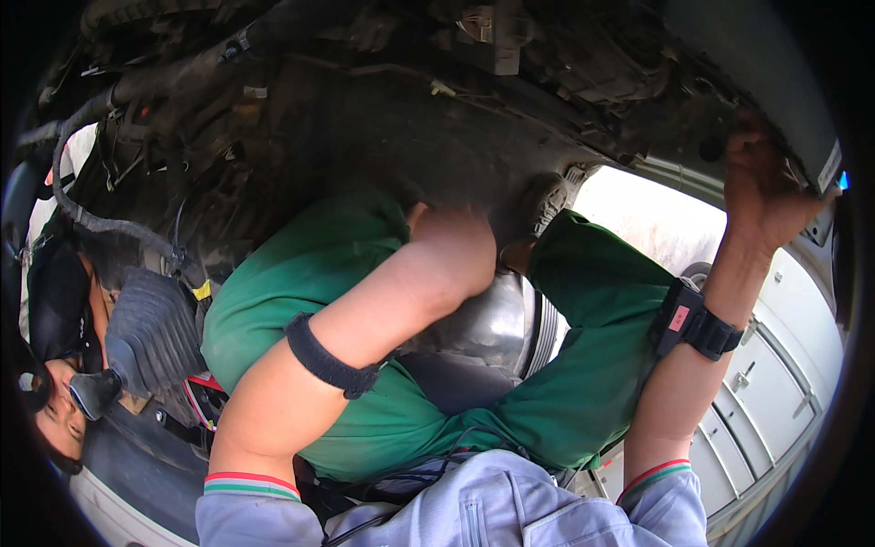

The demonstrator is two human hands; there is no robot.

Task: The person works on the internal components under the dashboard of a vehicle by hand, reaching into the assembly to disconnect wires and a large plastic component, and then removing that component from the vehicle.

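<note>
My left arm, with a black strap round it, reaches up across my green trousers [273,283] into the dark space under the dashboard [383,118]. My left hand [451,226] is smeared and in shadow; its fingers and anything in them are hidden. At the upper right, my right hand [770,196] is raised to the edge of a grey panel [775,82]. Its thumb lies near the panel's lower corner, and the shaded fingers reach up along the underside, closed on the edge. A black device [679,317] is strapped to my right forearm.
A gear lever knob [94,394] and its ribbed rubber boot [150,319] stand at the left. Behind them is another person [62,415]. A sheathed cable [118,226] hangs nearby. Beyond the open doorway at the right is a white panelled body [775,374].
</note>
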